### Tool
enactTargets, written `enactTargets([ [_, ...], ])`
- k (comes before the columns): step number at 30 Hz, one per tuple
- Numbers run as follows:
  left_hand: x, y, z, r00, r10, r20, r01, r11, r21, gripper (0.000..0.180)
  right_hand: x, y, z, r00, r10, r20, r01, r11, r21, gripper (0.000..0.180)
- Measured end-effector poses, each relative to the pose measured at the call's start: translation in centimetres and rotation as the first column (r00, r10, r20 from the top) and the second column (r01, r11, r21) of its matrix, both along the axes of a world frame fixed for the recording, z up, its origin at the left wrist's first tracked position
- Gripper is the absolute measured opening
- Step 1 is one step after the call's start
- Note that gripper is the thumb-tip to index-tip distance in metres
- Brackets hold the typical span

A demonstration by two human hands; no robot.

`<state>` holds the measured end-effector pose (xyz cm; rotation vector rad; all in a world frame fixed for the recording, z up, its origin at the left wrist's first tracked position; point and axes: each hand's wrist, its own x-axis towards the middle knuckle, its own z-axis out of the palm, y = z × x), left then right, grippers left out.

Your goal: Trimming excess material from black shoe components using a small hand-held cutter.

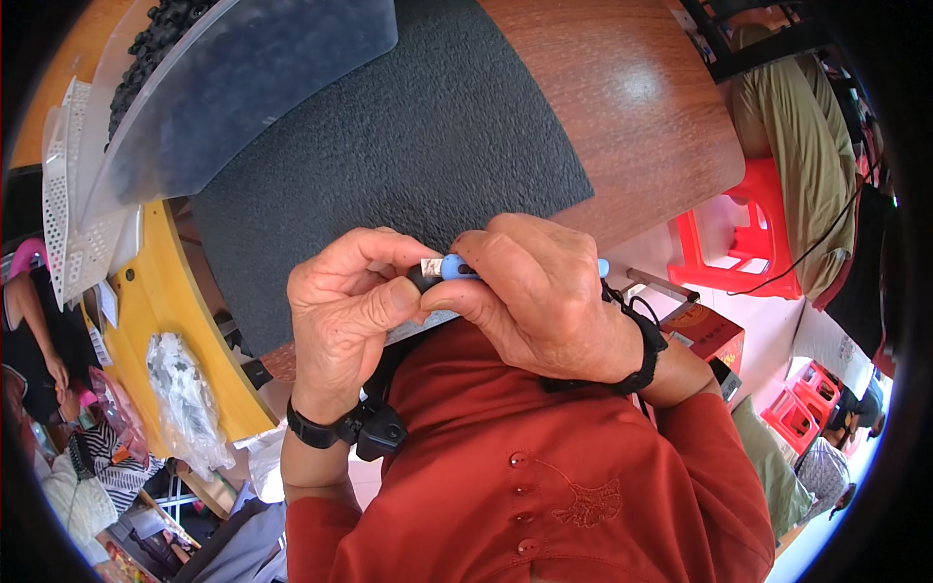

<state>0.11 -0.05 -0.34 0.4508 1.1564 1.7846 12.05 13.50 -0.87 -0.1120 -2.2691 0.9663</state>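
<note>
Close in front of my red shirt, both hands meet over the near edge of the dark textured mat [408,136]. My left hand [340,306] pinches a small black part [420,279] between thumb and fingertips; most of it is covered. My right hand [539,301] is closed around a small tool with a light blue handle [455,266], whose end pokes out past the far side of the fist. The tool's short flat metal blade [431,265] touches or nearly touches the black part. The exact kind of tool cannot be made out.
At the far left, a translucent plastic bin [282,87] holds many small black parts [160,44]. Beside it are a white perforated basket [73,204] and a yellow table [160,301] with a plastic bag [185,389]. A red stool [685,243] and a seated person [792,126] are right.
</note>
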Motion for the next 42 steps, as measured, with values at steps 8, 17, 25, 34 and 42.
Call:
enactTargets([
  [8,-0.2,-0.2,-0.2,0.999,-0.037,-0.01,0.036,0.999,-0.013,0.026,0.2,0.0,-0.1,1.0,0.017,0.002,-0.017,0.998,0.053,0.024],
  [17,0.1,-0.2,-0.4,0.998,-0.044,0.033,0.045,0.999,-0.025,0.025,0.5,-0.2,-0.3,1.0,0.026,0.017,-0.028,0.991,0.129,0.026],
  [25,0.5,0.0,-0.5,1.0,-0.006,-0.014,0.006,1.0,0.031,0.026,0.5,-0.1,-1.5,0.997,-0.022,-0.08,0.015,0.996,-0.089,0.029],
  [34,0.9,-0.1,-0.7,0.992,0.065,-0.113,-0.067,0.998,-0.01,0.029,0.6,-0.3,-1.1,0.999,-0.04,-0.017,0.039,0.997,-0.062,0.03],
  [42,0.9,0.2,-0.5,0.999,0.033,-0.039,-0.034,0.999,-0.018,0.028,0.6,-0.1,-1.1,0.999,-0.043,0.002,0.043,0.999,-0.005,0.027],
])
